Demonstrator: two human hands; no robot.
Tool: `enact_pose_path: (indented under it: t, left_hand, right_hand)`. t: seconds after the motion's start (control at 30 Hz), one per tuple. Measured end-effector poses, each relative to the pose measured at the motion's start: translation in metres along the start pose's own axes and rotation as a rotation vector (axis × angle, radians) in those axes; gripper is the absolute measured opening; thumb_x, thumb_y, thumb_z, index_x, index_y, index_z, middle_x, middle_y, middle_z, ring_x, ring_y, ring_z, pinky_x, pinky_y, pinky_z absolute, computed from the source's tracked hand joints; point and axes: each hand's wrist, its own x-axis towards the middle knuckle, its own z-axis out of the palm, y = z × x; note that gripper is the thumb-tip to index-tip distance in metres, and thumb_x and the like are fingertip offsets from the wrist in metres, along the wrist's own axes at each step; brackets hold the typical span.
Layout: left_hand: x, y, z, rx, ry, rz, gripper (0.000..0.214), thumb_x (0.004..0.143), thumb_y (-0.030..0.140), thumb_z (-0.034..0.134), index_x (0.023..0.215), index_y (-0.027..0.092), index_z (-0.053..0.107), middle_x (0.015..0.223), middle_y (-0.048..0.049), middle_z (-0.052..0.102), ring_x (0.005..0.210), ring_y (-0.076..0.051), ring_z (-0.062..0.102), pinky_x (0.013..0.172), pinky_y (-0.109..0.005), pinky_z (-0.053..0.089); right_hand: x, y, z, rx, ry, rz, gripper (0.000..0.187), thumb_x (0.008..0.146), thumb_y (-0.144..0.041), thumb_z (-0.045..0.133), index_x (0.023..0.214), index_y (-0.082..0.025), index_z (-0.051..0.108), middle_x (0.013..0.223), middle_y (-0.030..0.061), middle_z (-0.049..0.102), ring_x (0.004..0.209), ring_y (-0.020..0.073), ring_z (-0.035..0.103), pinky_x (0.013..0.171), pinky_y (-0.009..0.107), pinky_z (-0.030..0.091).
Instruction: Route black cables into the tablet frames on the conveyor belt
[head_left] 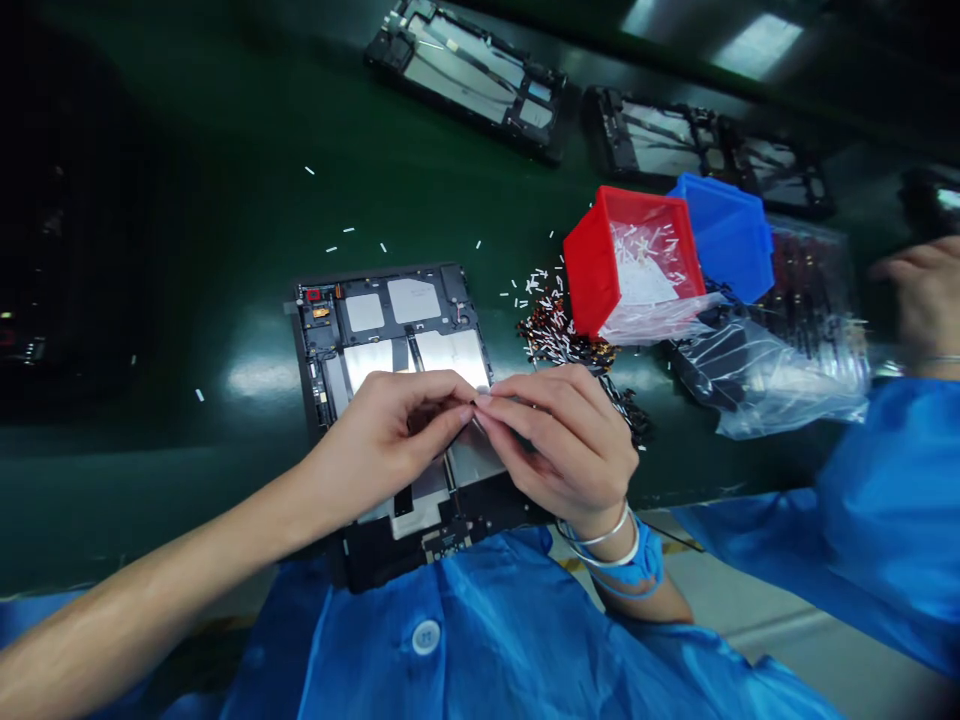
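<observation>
An opened tablet chassis (375, 320) with silver battery panels and small circuit boards lies on the dark green belt in front of me. My left hand (382, 435) and my right hand (559, 440) meet fingertip to fingertip over its middle. Both are pinched together on a tiny part that I cannot make out. A bracelet and a blue wrist strap sit on my right wrist. A heap of small dark connector parts (559, 335) lies just right of the chassis, close behind my right hand.
A tipped red bin (592, 260) holding small white pieces, a blue bin (731, 235) and clear plastic bags (780, 370) lie to the right. White bits are scattered on the belt. Two more opened chassis (469, 70) (697, 140) lie farther back. Another person's hand (926, 290) and blue sleeve are at the right edge.
</observation>
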Motion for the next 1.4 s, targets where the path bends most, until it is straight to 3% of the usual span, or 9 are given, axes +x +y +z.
enact_pose_path:
  t: [0.13, 0.23, 0.5, 0.63, 0.83, 1.13, 1.33, 1.4]
  left_hand:
    - [-0.005, -0.008, 0.002, 0.414, 0.110, 0.235, 0.020, 0.089, 0.013, 0.046, 0.088, 0.015, 0.066, 0.078, -0.0024, 0.069, 0.066, -0.011, 0.062, 0.059, -0.020, 0.043]
    - [-0.007, -0.010, 0.002, 0.530, 0.118, 0.268, 0.022, 0.089, 0.012, 0.043, 0.086, 0.014, 0.065, 0.075, -0.0031, 0.068, 0.064, -0.012, 0.060, 0.057, -0.021, 0.041]
    - [-0.003, 0.009, -0.004, 0.018, -0.029, -0.087, 0.021, 0.087, 0.024, 0.048, 0.071, 0.014, 0.058, 0.060, 0.0020, 0.057, 0.052, -0.008, 0.049, 0.049, -0.019, 0.036]
    - [0.000, 0.006, -0.005, -0.101, -0.069, -0.172, 0.020, 0.084, 0.025, 0.050, 0.071, 0.013, 0.060, 0.060, 0.0017, 0.054, 0.051, -0.008, 0.048, 0.048, -0.020, 0.036]
    - [0.001, 0.004, -0.005, -0.068, -0.078, -0.175, 0.020, 0.084, 0.024, 0.049, 0.071, 0.013, 0.061, 0.058, 0.0020, 0.053, 0.051, -0.008, 0.046, 0.048, -0.020, 0.035]
    - [-0.003, -0.001, -0.001, 0.315, 0.021, -0.038, 0.020, 0.084, 0.016, 0.046, 0.074, 0.013, 0.064, 0.057, 0.0017, 0.055, 0.051, -0.008, 0.044, 0.048, -0.020, 0.030]
    - [0.000, 0.004, -0.004, -0.110, -0.064, -0.196, 0.022, 0.085, 0.025, 0.049, 0.069, 0.013, 0.058, 0.056, 0.0017, 0.052, 0.048, -0.007, 0.044, 0.045, -0.019, 0.035]
    - [0.001, 0.004, -0.005, -0.215, -0.091, -0.241, 0.021, 0.085, 0.025, 0.051, 0.069, 0.013, 0.057, 0.057, 0.0011, 0.053, 0.046, -0.007, 0.044, 0.044, -0.019, 0.036]
  right_hand:
    - [0.006, -0.005, -0.005, -0.126, -0.110, -0.081, 0.010, 0.079, -0.007, 0.066, 0.084, -0.014, 0.065, 0.080, 0.0090, 0.072, 0.073, 0.0186, 0.062, 0.063, 0.034, 0.057]
    - [0.012, -0.009, -0.008, -0.149, -0.204, -0.076, 0.007, 0.080, -0.005, 0.063, 0.080, -0.012, 0.065, 0.078, 0.0110, 0.071, 0.073, 0.0198, 0.062, 0.063, 0.035, 0.056]
    - [0.011, -0.008, -0.002, 0.186, -0.073, 0.155, 0.011, 0.081, -0.006, 0.062, 0.081, -0.017, 0.063, 0.077, 0.0045, 0.071, 0.072, 0.0137, 0.064, 0.066, 0.031, 0.054]
    - [0.008, -0.003, 0.000, 0.256, -0.111, 0.165, 0.012, 0.081, -0.006, 0.063, 0.085, -0.017, 0.064, 0.078, 0.0046, 0.072, 0.072, 0.0138, 0.065, 0.066, 0.031, 0.053]
    - [0.011, 0.000, -0.005, 0.222, -0.189, 0.115, 0.011, 0.084, -0.008, 0.061, 0.088, -0.017, 0.065, 0.079, 0.0042, 0.072, 0.073, 0.0146, 0.065, 0.068, 0.032, 0.054]
    - [0.016, -0.009, -0.009, -0.086, -0.342, 0.022, 0.019, 0.087, -0.007, 0.053, 0.075, -0.013, 0.066, 0.075, 0.0084, 0.070, 0.073, 0.0189, 0.063, 0.064, 0.033, 0.054]
    - [0.011, -0.006, -0.002, 0.199, -0.136, 0.226, 0.012, 0.084, -0.010, 0.059, 0.079, -0.019, 0.064, 0.075, 0.0016, 0.071, 0.069, 0.0134, 0.065, 0.065, 0.030, 0.054]
    - [0.008, -0.005, 0.000, 0.225, -0.089, 0.234, 0.011, 0.083, -0.010, 0.061, 0.080, -0.020, 0.064, 0.076, 0.0010, 0.071, 0.070, 0.0130, 0.065, 0.066, 0.030, 0.054]
